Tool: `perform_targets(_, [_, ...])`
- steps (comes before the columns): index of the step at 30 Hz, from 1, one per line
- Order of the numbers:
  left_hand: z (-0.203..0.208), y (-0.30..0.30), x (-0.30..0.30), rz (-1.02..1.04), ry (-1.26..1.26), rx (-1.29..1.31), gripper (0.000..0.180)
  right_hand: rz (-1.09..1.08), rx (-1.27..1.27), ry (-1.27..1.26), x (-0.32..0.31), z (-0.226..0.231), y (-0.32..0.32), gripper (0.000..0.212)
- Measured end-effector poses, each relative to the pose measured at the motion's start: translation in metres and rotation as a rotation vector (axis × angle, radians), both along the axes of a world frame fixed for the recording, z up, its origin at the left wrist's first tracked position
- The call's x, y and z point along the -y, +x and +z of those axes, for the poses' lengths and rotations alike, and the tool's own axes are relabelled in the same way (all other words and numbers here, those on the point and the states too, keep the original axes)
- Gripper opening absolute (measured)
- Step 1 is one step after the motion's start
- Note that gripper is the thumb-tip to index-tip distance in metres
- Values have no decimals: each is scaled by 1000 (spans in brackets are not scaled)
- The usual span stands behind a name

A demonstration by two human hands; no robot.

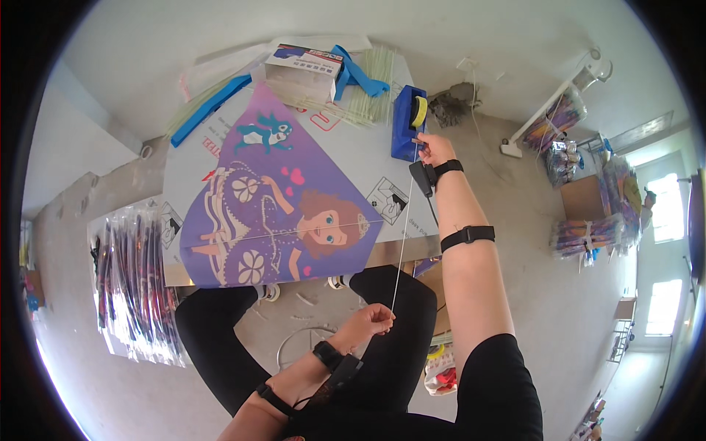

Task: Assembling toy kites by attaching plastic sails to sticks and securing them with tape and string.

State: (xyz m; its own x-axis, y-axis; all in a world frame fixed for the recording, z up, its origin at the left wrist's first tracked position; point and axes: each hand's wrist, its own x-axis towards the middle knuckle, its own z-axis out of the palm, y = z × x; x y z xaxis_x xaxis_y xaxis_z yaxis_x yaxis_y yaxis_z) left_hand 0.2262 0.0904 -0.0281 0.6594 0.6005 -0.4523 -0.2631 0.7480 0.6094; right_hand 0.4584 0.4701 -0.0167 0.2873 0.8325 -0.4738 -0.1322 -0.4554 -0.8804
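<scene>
White, thin, straight rod [402, 246]; left grip [360, 328] pinches its near end; right grip [437, 150]: hold unclear.

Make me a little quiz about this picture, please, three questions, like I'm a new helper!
1. Multiple choice: What colour is the round roll of tape on the blue tape dispenser?
a) red
b) yellow
c) purple

2. True or false: The thin, straight white rod in the grip of the bare left hand runs up toward the bare right hand.

3. Fill in: On the purple, kite-shaped printed sheet, the small pink shapes between the blue cartoon animal and the cartoon figure's brown hair are ____.

Key: 1. b; 2. true; 3. hearts.
</scene>
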Motion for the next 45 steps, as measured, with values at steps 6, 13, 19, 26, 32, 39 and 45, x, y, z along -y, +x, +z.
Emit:
perform_targets(6, [-11, 4, 1, -12, 42, -9, 9, -39, -133, 35, 6, 15, -3, 18])
perform_targets(13, [-16, 8, 3, -4, 110, -17, 10, -81, 59, 113, 105, 23, -30, 15])
perform_targets(19, [-16, 7, 3, -13, 173, -21, 11, -117, -9, 156, 250, 40, -65, 19])
perform_targets(26, [-23, 9, 0, -32, 225, -33, 14, -106, -246, 131, 409, 45, -96, 9])
perform_targets(32, [-20, 9, -1, -40, 141, -14, 20, -134, -273, 131, 462, 34, -106, 11])
perform_targets(39, [-15, 9, 0, -27, 115, 26, 18, -156, -251, 78, 461, 16, -104, 14])
perform_targets(45, [-23, 10, 0, -16, 153, 52, 18, -146, -223, 26, 458, 16, -106, 14])
